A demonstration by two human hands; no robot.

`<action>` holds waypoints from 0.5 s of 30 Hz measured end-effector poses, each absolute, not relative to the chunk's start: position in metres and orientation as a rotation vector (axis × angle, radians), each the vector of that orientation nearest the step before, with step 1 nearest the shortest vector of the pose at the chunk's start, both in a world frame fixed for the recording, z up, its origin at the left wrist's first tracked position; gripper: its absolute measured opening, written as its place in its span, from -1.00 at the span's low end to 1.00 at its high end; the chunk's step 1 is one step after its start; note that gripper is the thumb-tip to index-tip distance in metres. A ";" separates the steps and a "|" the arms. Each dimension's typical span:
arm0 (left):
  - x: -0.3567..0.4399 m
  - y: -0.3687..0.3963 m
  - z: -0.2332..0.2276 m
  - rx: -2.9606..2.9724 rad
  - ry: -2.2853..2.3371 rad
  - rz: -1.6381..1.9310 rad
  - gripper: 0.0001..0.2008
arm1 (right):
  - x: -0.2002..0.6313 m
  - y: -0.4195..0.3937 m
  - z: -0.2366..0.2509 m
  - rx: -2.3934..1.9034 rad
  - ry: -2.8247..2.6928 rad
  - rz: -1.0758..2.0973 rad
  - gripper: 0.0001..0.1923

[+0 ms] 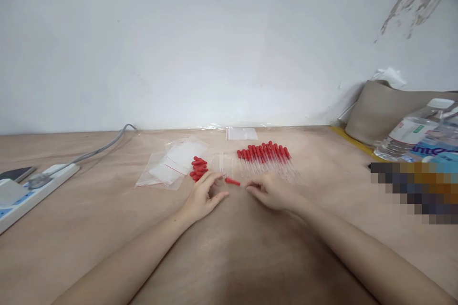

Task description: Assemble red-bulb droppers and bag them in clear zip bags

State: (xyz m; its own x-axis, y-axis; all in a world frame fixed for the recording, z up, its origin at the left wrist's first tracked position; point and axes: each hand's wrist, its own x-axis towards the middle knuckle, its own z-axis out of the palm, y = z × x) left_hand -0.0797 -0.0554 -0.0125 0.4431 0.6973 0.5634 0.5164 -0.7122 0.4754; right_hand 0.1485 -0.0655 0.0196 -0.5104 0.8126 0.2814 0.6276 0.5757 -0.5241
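A single red rubber dropper bulb (233, 181) is between my two hands, its narrow end towards the right. My left hand (205, 198) is open beside it, with thumb and fingers apart. The fingers of my right hand (268, 191) are curled together close to the bulb's narrow end; anything between them is too small to make out. Beyond my left fingers lies a pile of loose red bulbs (199, 167), with thin clear tubes (221, 163) next to it. Past my right hand, a row of droppers with red bulbs (265, 151) lies with clear stems towards me.
Clear zip bags (175, 164) lie left of the bulbs, and another bag (241, 134) is near the wall. At the left are a power strip (39, 195) with a grey cable and a dark phone-like slab (16, 175). A water bottle (411, 131) stands at the right.
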 end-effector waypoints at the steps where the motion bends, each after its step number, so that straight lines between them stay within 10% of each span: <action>1: -0.080 -0.055 -0.013 2.455 1.074 1.117 -0.62 | 0.152 -0.060 0.020 -1.213 -2.219 0.570 -0.80; 15: -0.081 -0.056 -0.012 2.686 1.270 1.165 -0.87 | 0.113 0.006 0.010 -1.960 -1.839 0.081 -0.74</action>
State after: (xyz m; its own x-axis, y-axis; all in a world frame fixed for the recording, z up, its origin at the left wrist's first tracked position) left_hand -0.0814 -0.0560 -0.0124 0.4171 0.6511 0.6342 0.6876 -0.6823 0.2483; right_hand 0.1130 0.0064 0.0095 0.1097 0.9601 0.2571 0.9338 -0.0110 -0.3576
